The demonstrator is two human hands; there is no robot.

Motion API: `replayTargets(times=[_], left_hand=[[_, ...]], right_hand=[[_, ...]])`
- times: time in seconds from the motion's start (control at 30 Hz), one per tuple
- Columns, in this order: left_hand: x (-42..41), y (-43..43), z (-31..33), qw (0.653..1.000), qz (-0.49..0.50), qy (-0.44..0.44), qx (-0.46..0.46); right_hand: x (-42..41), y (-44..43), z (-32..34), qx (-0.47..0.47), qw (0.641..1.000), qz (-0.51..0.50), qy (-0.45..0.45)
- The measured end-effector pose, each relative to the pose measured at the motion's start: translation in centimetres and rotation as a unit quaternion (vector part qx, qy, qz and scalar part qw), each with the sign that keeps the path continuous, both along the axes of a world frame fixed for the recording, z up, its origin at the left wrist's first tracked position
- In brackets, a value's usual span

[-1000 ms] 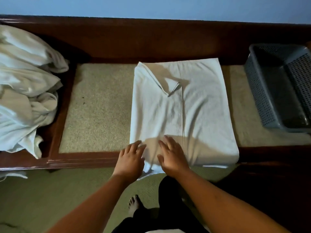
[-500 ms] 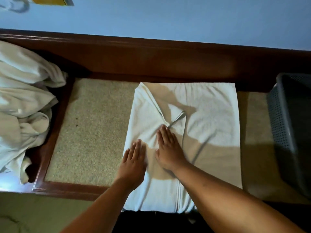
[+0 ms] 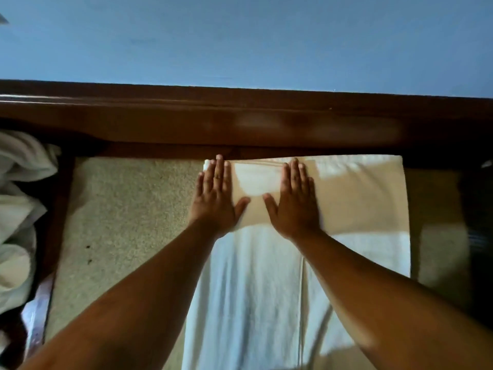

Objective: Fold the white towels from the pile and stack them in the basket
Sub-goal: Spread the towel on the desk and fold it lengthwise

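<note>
1. The white towel (image 3: 256, 289) lies flat on the beige mat (image 3: 128, 222). It forms a long band from the mat's 12 o'clock edge, against the wooden frame (image 3: 240, 121), down to 6 o'clock and out of view. A lengthwise edge line runs down it right of centre, so it looks already doubled along its length.
2. The left hand (image 3: 216, 198) is palm-down on the towel's 11 o'clock corner, fingers straight, with the fingertips at the far edge.
3. The right hand (image 3: 293, 201) lies just beside it toward 12 o'clock, equally flat. The thumbs point at each other but are apart.
4. Neither hand grasps anything. Both are spread and only press on the cloth.
5. The pile (image 3: 18, 209) of crumpled white towels sits at 9 o'clock, well apart from the spread towel.
6. The 3 o'clock edge is dark, and the basket cannot be made out there.
7. Judgement on handling: the cloth is soft, limp and light. It will not keep a shape unsupported, and stacked layers may creep over each other.
8. Judgement on where to hold: pinch through all layers at the far corners, 11 and 1 o'clock, then carry that edge toward 6 o'clock.
9. Risk: a grip on the top layer alone would peel the fold open.
</note>
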State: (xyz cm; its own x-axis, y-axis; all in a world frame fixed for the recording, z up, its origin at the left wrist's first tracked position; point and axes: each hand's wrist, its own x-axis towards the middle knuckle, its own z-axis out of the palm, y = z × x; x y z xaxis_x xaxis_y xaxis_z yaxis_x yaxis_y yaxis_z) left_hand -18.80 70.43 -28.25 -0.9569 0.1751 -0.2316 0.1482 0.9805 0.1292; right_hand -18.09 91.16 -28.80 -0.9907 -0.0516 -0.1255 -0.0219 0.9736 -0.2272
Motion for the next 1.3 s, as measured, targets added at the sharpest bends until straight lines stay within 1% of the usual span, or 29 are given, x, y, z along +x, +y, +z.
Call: replayTargets(times=[0.1, 0.2, 0.3, 0.37, 0.47, 0.57, 0.6, 0.7, 0.8, 0.83, 0.93, 1.03, 1.17, 1.23, 1.3], left_hand=[[-1.4, 0.5, 0.1, 0.999, 0.009, -0.020, -0.032], [-0.2, 0.2, 0.8, 0.998, 0.011, -0.039, -0.047], [5.5, -1.1, 1.5, 0.998, -0.044, -0.038, -0.039], [11.0, -2.0, 1.3, 0.996, -0.055, -0.069, -0.027], [18.1, -2.9, 2.3, 0.992, -0.023, -0.122, -0.022], [21.9, -3.5, 3.5, 0.990, 0.001, -0.138, -0.043], [22.8, -3.6, 4.0, 0.991, 0.005, -0.128, -0.043], [24.7, -3.4, 4.5, 0.992, 0.007, -0.122, -0.037], [25.8, -2.9, 4.3, 0.993, 0.010, -0.115, -0.023], [25.8, -2.8, 4.5, 0.991, 0.015, -0.130, -0.014], [24.0, -2.5, 5.3, 0.990, 0.007, -0.140, -0.013], [20.2, -2.2, 5.6, 0.991, -0.012, -0.133, -0.019], [15.1, -1.5, 5.4, 0.995, -0.018, -0.095, -0.012], [14.3, -1.2, 5.3, 0.997, -0.021, -0.080, -0.003], [14.2, -1.2, 5.3, 0.997, -0.022, -0.078, 0.002]], right_hand=[[-1.7, 0.1, -0.2, 0.005, 1.000, 0.000, -0.023], [-1.4, 0.2, 0.7, 0.005, 0.998, -0.002, -0.055], [2.8, 0.7, 2.5, -0.008, 0.998, -0.003, -0.064], [7.2, 1.0, 3.3, -0.030, 0.995, -0.010, -0.092], [13.2, 1.7, 4.3, -0.074, 0.988, -0.047, -0.128], [15.7, 1.7, 5.3, -0.101, 0.978, -0.098, -0.154], [16.2, 1.5, 5.8, -0.121, 0.969, -0.134, -0.167], [16.2, 1.1, 6.2, -0.190, 0.928, -0.238, -0.214], [15.1, 1.4, 6.1, -0.202, 0.912, -0.261, -0.244], [14.2, 1.5, 6.1, -0.209, 0.908, -0.268, -0.244], [10.4, 1.7, 6.2, -0.231, 0.907, -0.277, -0.217], [5.3, 1.8, 6.5, -0.243, 0.904, -0.294, -0.193], [-0.9, 1.9, 6.3, -0.197, 0.922, -0.272, -0.191], [-3.0, 2.1, 6.4, -0.169, 0.935, -0.244, -0.196], [-4.4, 2.4, 6.5, -0.159, 0.946, -0.227, -0.168]])
